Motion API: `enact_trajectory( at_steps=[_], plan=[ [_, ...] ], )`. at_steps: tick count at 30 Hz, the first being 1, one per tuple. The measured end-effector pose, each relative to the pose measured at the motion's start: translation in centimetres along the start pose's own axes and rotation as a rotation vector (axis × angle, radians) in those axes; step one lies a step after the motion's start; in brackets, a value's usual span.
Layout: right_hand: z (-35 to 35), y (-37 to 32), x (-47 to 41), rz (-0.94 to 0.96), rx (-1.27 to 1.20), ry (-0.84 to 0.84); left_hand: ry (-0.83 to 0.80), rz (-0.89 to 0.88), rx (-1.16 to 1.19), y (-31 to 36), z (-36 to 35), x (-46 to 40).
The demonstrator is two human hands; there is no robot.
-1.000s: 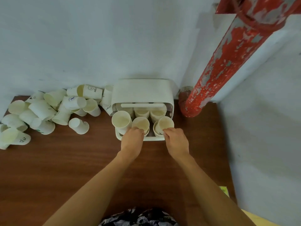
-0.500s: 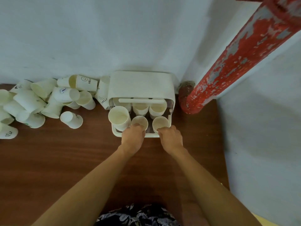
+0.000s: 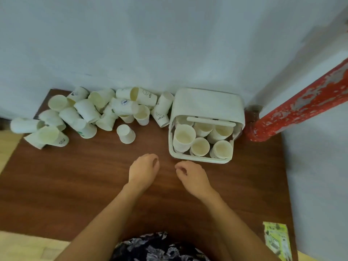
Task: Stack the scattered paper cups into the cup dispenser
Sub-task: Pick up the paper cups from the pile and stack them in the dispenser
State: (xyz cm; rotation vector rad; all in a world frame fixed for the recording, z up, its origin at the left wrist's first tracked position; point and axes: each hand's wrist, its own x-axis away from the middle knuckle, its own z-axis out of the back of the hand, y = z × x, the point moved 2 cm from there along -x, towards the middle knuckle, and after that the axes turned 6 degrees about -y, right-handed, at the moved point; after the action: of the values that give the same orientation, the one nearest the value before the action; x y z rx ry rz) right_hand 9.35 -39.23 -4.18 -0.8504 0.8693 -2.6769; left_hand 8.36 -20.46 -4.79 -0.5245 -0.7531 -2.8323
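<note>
Both hands, left hand (image 3: 144, 169) and right hand (image 3: 192, 176), hover empty with fingers loosely curled over the desk (image 3: 84, 176), between the cup dispenser (image 3: 207, 102) and the scattered paper cups (image 3: 90, 113) awaiting pickup.

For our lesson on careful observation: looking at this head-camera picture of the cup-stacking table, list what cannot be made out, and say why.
- Head view: how many cups are nested in each stack; the cup dispenser lid and walls hide them.
- Cups at the bottom of the scattered pile: covered by the cups on top.
- Small prints on most cups: too small and blurred.
- Green leaflet: text blurred.
- Fingertips of the left hand and right hand: curled under.
</note>
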Motion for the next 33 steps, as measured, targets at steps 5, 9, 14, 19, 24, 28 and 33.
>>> enact_trajectory(
  at_steps=[5, 9, 14, 19, 24, 28, 33],
  plan=[
    [-3.4, -6.0, -4.1, -0.006, -0.039, -0.025, 0.083, 0.069, 0.035, -6.8, 5.1, -2.1],
    [-4.7, -9.6, -8.1, -0.034, -0.035, -0.006, 0.106, 0.047, 0.053, -10.2, 7.6, -4.7],
    [-4.8, -12.4, -12.9, -0.073, 0.059, 0.068, -0.012, -0.023, 0.048, -12.1, 8.2, -8.5],
    [-3.8, -14.3, -17.7, -0.054, 0.280, 0.171, -0.137, -0.077, 0.032, -13.2, 7.0, -11.6],
    [-4.1, -15.3, -21.8, -0.018, 0.418, 0.182, -0.153, -0.090, 0.079, -14.4, 6.3, -12.8],
    [-4.5, -15.2, -23.8, -0.071, 0.524, 0.147, -0.130, -0.084, 0.114, -15.3, 6.4, -13.0],
    [-4.5, -14.6, -23.8, -0.123, 0.467, 0.174, -0.104, -0.032, 0.213, -15.9, 7.0, -12.4]
  ],
)
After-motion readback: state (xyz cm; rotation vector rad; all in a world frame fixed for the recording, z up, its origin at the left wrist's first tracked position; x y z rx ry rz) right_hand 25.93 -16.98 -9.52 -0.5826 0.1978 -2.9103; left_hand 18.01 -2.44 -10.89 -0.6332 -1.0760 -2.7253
